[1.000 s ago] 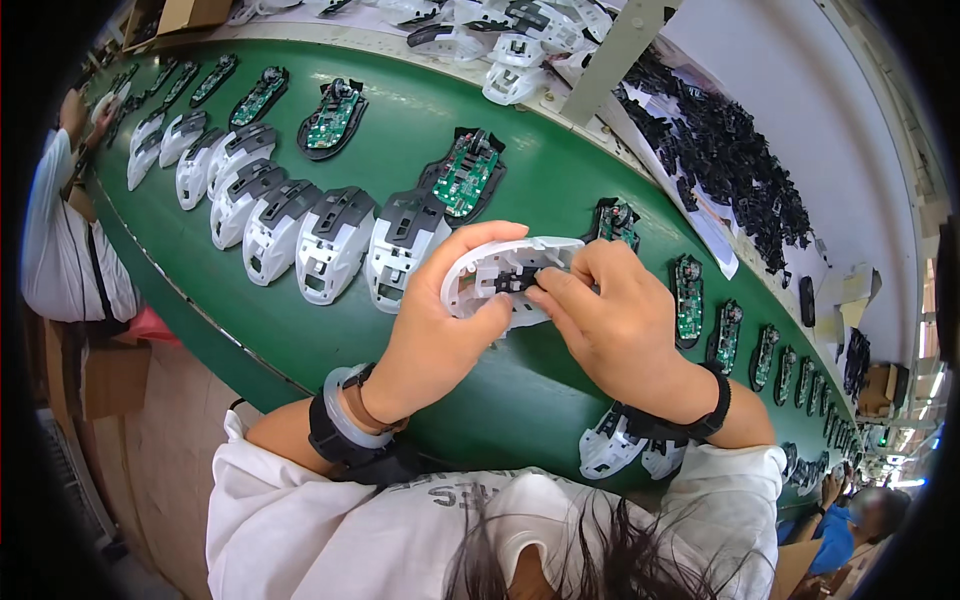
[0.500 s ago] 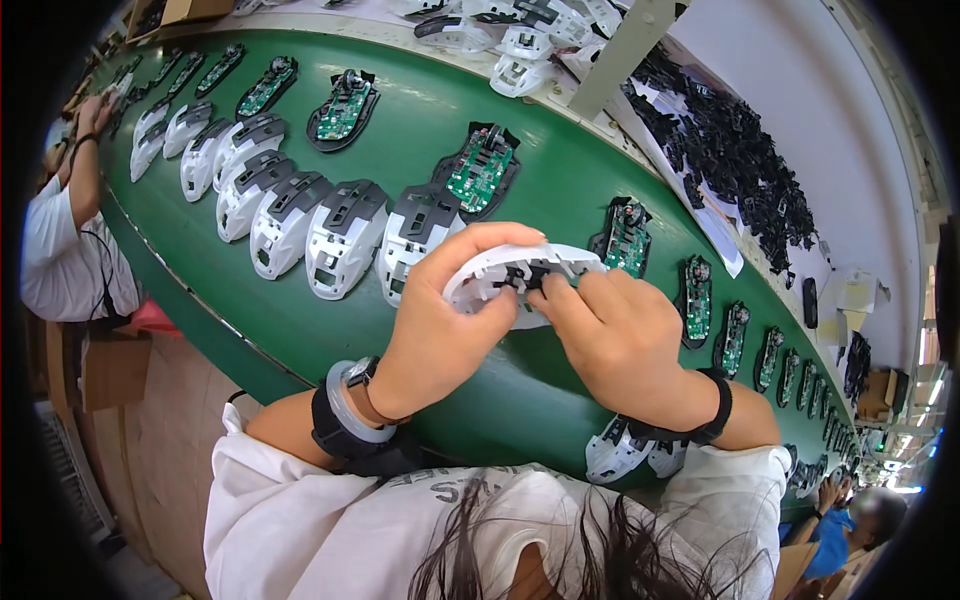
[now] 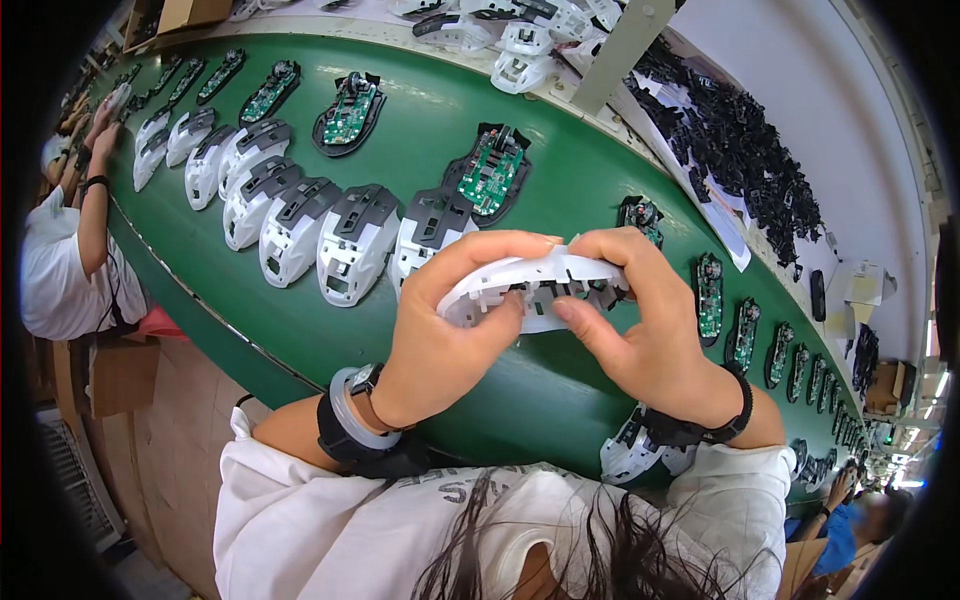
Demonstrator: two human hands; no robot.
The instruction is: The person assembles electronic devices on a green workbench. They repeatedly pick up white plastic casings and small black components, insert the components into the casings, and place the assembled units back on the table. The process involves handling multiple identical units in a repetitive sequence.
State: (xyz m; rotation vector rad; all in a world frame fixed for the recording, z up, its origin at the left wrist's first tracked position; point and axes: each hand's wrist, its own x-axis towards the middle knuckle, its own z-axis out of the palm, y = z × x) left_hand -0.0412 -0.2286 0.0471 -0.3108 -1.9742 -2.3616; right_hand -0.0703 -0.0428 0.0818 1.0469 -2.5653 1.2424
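Note:
Above the green work surface, a white computer mouse top shell [image 3: 545, 272] is held edge-on, its hollow inner side toward me. My left hand [image 3: 430, 325] grips its left end, thumb pressed inside and fingers over the outer face. Around the right end closes my right hand [image 3: 660, 335], its thumb at the lower rim near the small black parts inside. Just beyond my left hand lies a white and grey mouse shell [image 3: 425, 232], touching a black mouse base with a green circuit board [image 3: 490, 175]. Another mouse base [image 3: 642, 218] is partly hidden behind my right hand.
Several finished-looking shells [image 3: 355, 245] form a curved row at the left. Circuit-board bases [image 3: 348, 115] line the green table [image 3: 420, 110]. A metal post [image 3: 625, 55] and a heap of black parts [image 3: 745, 150] stand beyond. Co-workers sit left [image 3: 75, 265] and right [image 3: 845, 535].
My right hand has shifted from pressing inside the shell to gripping its right end, fingers now over the top. The view has moved slightly. At the left, a co-worker's arm has reached farther forward.

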